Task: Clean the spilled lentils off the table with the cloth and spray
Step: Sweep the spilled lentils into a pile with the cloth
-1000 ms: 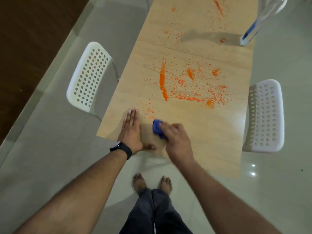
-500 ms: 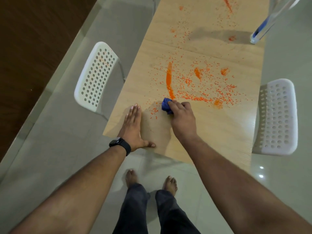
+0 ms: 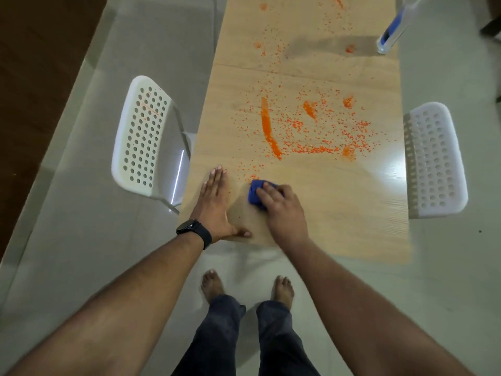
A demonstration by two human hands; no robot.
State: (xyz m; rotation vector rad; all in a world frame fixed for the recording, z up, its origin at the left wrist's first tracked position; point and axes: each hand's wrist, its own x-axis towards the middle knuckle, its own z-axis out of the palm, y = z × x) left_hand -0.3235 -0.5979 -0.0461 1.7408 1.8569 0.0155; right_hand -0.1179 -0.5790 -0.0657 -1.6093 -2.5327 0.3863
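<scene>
— Orange lentils (image 3: 311,131) all over that pale wood desk (image 3: 352,213), aren't they?

— Yes, scattered across the middle, with one thick streak and a few small heaps. A thin sprinkle lies nearer, just beyond the blue cloth (image 3: 254,191).

— Where is the cloth?

— Bunched up on the desk close to the near edge. The right hand (image 3: 282,210) lies over it, fingers curled round the wad in a closed grip, pressing it down onto the wood.

— And the other hand?

— The left hand (image 3: 215,206) rests flat on the desk just beside the cloth, fingers straight and together, thumb stretched out along the near edge. No grip there; it holds nothing. A black watch (image 3: 193,232) sits on that wrist.

— The spray?

— A clear spray bottle (image 3: 393,28) with something blue inside stands at the far right of the desk, well apart from both hands; its top is cut off.

— Anything else?

— A white perforated chair (image 3: 143,137) at the left side, a second white chair (image 3: 433,161) at the right, and bare feet on a grey tiled floor (image 3: 81,240).
</scene>
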